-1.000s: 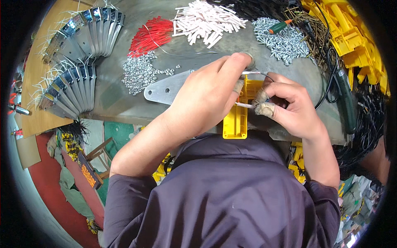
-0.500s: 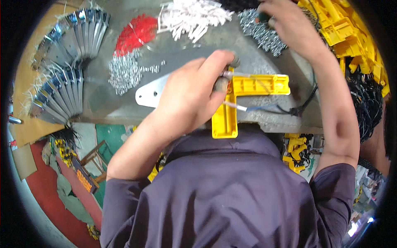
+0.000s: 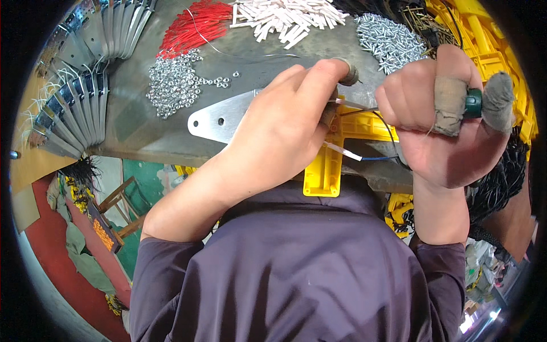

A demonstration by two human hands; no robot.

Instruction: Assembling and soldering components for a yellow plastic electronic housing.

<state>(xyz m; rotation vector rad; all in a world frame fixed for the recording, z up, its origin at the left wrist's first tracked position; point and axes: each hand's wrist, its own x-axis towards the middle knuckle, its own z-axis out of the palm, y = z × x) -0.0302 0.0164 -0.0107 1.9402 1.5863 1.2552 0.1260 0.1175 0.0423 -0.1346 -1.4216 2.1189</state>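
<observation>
My left hand (image 3: 279,122) is closed over a yellow plastic housing (image 3: 322,174) at the table's front edge. It also covers part of a tapered metal plate (image 3: 211,121) with holes, whose narrow end points left. Between those fingers and my right hand run thin wires; one with a white sleeve (image 3: 345,151) continues into blue. My right hand (image 3: 441,117), with cloth wraps on its thumb and a finger, is a fist around a dark green handle (image 3: 472,104). The rest of that tool is hidden. The fist is raised over the housing's right arm.
Metal nuts (image 3: 174,82), red sleeves (image 3: 196,25), white sleeves (image 3: 285,17) and silver screws (image 3: 387,43) lie in piles along the back. Fanned metal parts (image 3: 77,114) with wires stand at left. Yellow housings (image 3: 484,37) and black cables (image 3: 501,171) are heaped at right.
My right hand has come from the screw pile toward me, down beside the housing, with the green handle in it. My left hand and the housing have shifted slightly right.
</observation>
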